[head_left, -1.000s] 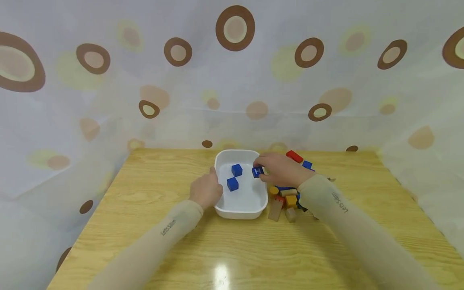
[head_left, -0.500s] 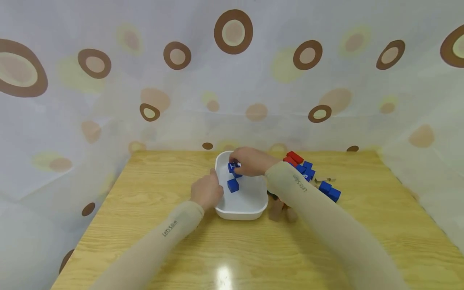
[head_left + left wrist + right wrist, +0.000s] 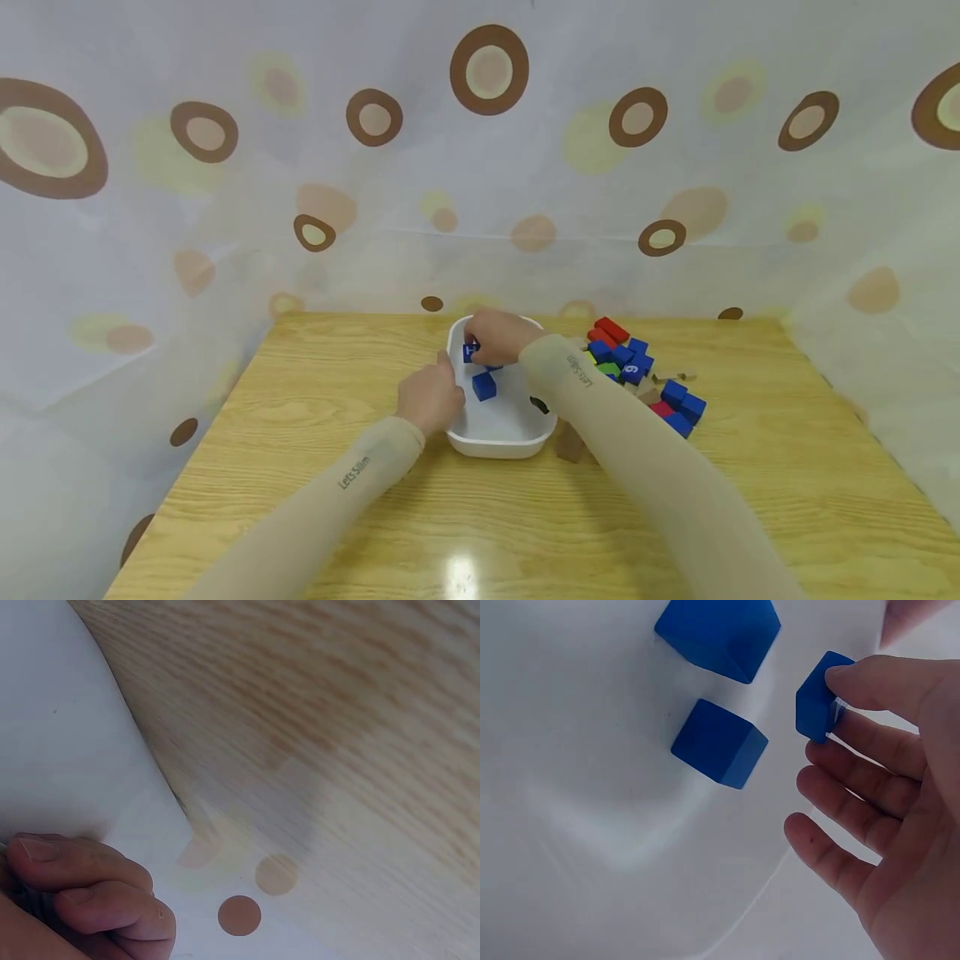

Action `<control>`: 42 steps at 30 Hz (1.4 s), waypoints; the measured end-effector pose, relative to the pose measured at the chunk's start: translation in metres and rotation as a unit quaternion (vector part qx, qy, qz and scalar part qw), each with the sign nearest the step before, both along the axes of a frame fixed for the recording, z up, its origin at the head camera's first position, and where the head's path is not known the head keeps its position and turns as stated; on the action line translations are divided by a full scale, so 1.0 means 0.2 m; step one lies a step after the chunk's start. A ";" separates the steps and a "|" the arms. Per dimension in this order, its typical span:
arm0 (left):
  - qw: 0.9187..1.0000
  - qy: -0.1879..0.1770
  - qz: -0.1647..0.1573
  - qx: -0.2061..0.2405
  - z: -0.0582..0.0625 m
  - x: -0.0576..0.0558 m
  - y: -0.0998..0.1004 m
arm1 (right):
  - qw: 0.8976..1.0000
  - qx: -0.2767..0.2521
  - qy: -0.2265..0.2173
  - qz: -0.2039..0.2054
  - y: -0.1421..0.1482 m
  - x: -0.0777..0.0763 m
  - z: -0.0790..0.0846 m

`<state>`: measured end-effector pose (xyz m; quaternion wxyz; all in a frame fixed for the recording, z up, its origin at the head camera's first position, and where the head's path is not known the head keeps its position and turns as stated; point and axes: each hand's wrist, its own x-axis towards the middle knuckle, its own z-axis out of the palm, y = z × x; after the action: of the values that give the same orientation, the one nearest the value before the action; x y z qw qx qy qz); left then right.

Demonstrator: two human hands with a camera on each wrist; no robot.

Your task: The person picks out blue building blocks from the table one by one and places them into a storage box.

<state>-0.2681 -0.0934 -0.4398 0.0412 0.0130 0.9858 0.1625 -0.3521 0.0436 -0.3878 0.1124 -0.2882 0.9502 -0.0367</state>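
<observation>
Right hand is pinching blue cube inside white tray; careless release is risking bumping loose cubes; left hand is touching tray's side, grip unclear

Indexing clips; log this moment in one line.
right hand: pinches blue cube over white tray; left hand: at tray's left rim; in tray: two more blue cubes; beside tray: mixed blocks
</observation>
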 end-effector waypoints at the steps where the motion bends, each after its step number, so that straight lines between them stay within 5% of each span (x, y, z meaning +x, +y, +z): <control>1: 1.000 0.001 0.000 0.002 0.00 0.00 0.00 | 1.000 0.005 0.000 0.001 0.00 0.00 -0.01; 17: 1.000 0.013 0.001 -0.004 -0.01 -0.01 0.00 | 0.999 0.027 0.010 0.029 -0.03 -0.01 -0.07; 26: 1.000 0.010 0.004 -0.006 0.00 -0.02 0.01 | 0.998 0.021 0.014 0.049 0.02 0.00 -0.03; 36: 1.000 -0.003 0.014 0.004 0.01 -0.04 0.01 | 0.997 -0.024 0.027 0.071 0.24 0.17 0.11; 42: 1.000 -0.017 0.016 0.014 0.01 -0.04 0.01 | 0.999 -0.032 0.028 0.030 0.38 0.27 0.14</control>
<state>-0.2756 -0.0918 -0.4381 0.0555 -0.0047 0.9826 0.1771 -0.2986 0.1192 -0.3606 0.0774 -0.3210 0.9423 -0.0553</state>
